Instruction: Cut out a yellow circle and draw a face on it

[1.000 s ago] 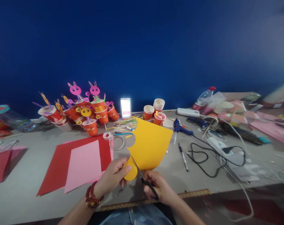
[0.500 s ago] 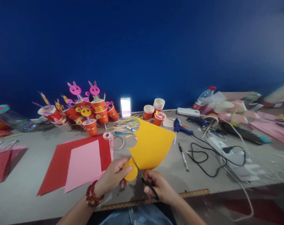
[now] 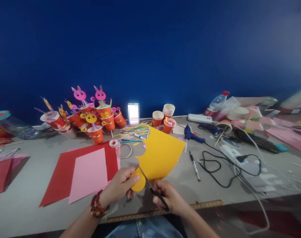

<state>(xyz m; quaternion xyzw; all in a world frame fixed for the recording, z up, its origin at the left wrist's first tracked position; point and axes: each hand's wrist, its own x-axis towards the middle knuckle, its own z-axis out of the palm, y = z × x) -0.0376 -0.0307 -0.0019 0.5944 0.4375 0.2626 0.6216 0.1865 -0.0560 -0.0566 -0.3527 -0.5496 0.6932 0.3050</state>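
Observation:
A sheet of yellow paper (image 3: 160,153) with scalloped cut-outs along its left edge is held up over the table. My left hand (image 3: 123,181) pinches a rounded yellow part (image 3: 139,181) at the sheet's lower left corner, thumb on top. My right hand (image 3: 169,196) grips the dark handles of a pair of scissors (image 3: 152,190). Their blades lie along the line between the rounded part and the rest of the sheet, pointing up and left. Whether the round part is still joined at the blade tips I cannot tell.
Red and pink paper sheets (image 3: 89,173) lie at left, with tape rolls (image 3: 124,151) beside them. Decorated paper cups (image 3: 95,134) stand behind. At right are a blue glue gun (image 3: 193,136), a pen (image 3: 195,167), black cable (image 3: 217,160) and a power strip (image 3: 242,165).
Hardly anything differs. The rounded yellow part and my left hand have shifted very slightly left; the scissors stay in almost the same place.

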